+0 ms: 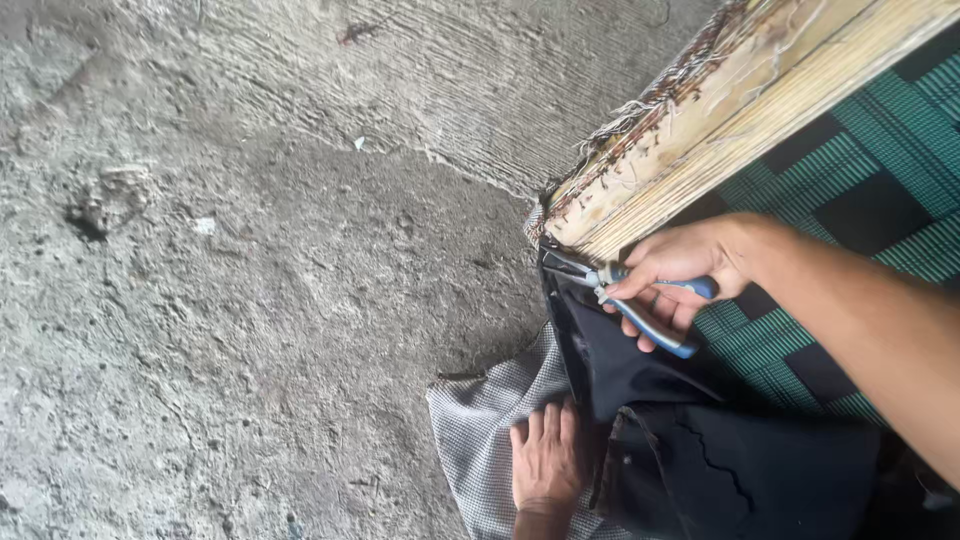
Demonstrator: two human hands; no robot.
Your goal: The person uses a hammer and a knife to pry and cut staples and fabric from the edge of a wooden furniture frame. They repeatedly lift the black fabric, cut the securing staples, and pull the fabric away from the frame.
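Observation:
My right hand (680,268) grips blue-handled pliers (640,305), whose jaws point at the lower corner of a wooden frame (700,130) with frayed fabric and rusty staples along its edge. My left hand (545,460) lies flat, fingers together, on a grey checked cloth (480,430) on the floor, beside a torn black covering (720,450) peeled off the frame.
Rough grey concrete floor (250,280) fills the left and top. Green and black woven webbing (870,180) stretches behind the wooden frame at the right. Small debris dots the floor.

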